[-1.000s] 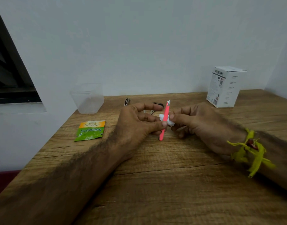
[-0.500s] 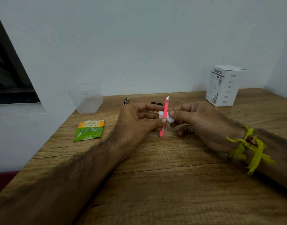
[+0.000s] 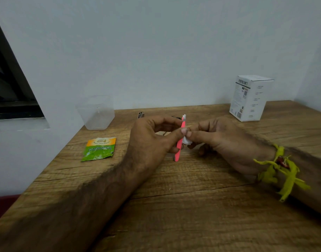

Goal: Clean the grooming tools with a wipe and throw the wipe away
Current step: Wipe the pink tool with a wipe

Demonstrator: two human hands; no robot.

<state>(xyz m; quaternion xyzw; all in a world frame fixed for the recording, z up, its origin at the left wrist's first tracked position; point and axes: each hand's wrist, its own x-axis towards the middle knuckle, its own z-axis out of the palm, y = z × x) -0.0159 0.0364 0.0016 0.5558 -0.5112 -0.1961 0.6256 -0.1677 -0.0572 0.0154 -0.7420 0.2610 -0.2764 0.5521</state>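
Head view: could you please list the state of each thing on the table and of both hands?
Pink tweezers: held nearly upright, tips up.
White wipe: crumpled, pressed against the tweezers.
Left hand: pinches the tweezers.
Right hand: pinches the wipe.
Green sachet: lying flat; opened or not, cannot tell.
Clear plastic cup: upright, looks empty.
White box: upright, closed.

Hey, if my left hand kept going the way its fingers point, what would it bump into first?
Your left hand points right, so beyond the pink tweezers it pinches, it would first meet the white wipe and your right hand gripping it, practically touching already.
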